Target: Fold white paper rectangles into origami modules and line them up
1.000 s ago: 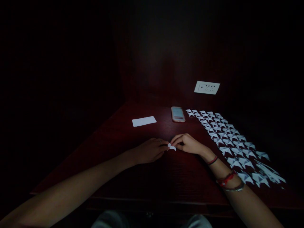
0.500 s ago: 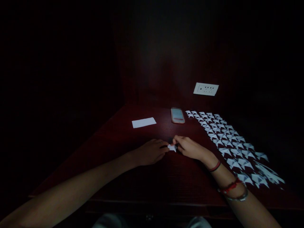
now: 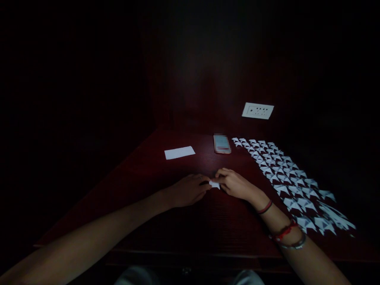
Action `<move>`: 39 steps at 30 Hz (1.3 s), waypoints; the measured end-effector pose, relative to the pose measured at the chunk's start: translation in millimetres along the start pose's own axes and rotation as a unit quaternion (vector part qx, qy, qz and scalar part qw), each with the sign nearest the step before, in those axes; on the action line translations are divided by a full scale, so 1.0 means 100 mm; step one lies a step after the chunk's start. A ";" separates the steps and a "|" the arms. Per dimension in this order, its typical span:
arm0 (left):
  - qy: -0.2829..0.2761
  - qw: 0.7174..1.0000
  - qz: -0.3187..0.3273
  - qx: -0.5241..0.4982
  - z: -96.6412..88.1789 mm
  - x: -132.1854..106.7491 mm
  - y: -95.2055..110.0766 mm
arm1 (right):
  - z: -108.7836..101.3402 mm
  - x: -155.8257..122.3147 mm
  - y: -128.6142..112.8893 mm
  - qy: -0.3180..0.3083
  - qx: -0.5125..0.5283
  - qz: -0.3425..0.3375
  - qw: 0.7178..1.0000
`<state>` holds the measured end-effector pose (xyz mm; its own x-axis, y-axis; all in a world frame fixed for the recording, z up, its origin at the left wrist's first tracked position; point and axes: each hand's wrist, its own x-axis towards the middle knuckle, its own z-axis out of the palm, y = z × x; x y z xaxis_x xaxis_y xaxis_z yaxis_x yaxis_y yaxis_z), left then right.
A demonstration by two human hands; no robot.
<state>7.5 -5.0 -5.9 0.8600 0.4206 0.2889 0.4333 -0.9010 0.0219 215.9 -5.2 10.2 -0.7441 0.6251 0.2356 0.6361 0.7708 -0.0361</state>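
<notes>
Between my two hands is a small white folded paper star (image 3: 214,184), low over the dark red table (image 3: 184,221). My left hand (image 3: 191,190) pinches its left side between thumb and fingers. From the right, my right hand (image 3: 234,183) has its fingertips on the star's upper right edge, the other fingers curled in. The fingers cover part of the star, so its folds are hard to make out. Rows of similar white paper stars (image 3: 279,170) lie to the right of my right hand.
A blank white paper strip (image 3: 179,152) lies behind my left hand. Further back is a blurred, phone-like flat object (image 3: 222,143). Thin white paper strips (image 3: 337,215) lie beside the stars at the right. A white socket plate (image 3: 257,111) is on the back wall.
My right hand has shifted slightly left, its fingertips now pressing at the star's upper right side. My left hand keeps its pinch in nearly the same place.
</notes>
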 end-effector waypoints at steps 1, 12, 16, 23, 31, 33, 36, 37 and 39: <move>-0.001 1.000 -0.003 0.000 0.00 0.00 0.00 | 0.01 0.01 0.00 -0.004 -0.006 0.000 1.000; -0.006 1.000 -0.025 0.001 0.03 -0.02 0.01 | -0.04 -0.07 0.02 -0.005 -0.036 0.055 0.998; 0.009 0.999 -0.032 -0.011 0.04 -0.03 0.02 | -0.01 -0.09 0.05 0.041 0.022 0.062 0.997; 0.018 0.999 -0.016 -0.046 -0.01 -0.03 0.01 | 0.10 0.01 0.10 0.035 0.070 0.011 0.997; 0.005 0.999 -0.013 -0.047 0.04 -0.03 -0.07 | 0.11 0.02 0.09 0.052 0.066 0.022 0.996; 0.007 0.999 -0.012 -0.039 0.04 -0.03 -0.07 | 0.09 0.02 0.07 0.045 0.055 0.014 0.997; 0.006 1.000 -0.010 -0.019 0.02 -0.03 -0.05 | 0.08 0.01 0.05 0.029 0.038 -0.010 0.999; 0.005 1.000 -0.007 -0.012 0.01 -0.03 -0.04 | 0.08 0.00 0.04 0.029 0.031 -0.011 0.999; 0.001 1.000 0.001 0.000 -0.01 -0.03 -0.03 | 0.09 -0.01 0.03 0.032 0.021 -0.010 0.999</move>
<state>3.0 -3.9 -6.3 0.8601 0.4185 0.2916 0.4314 -0.9019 0.0219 216.6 -2.8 1.3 -0.7408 0.6017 0.2986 0.6116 0.7880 -0.0704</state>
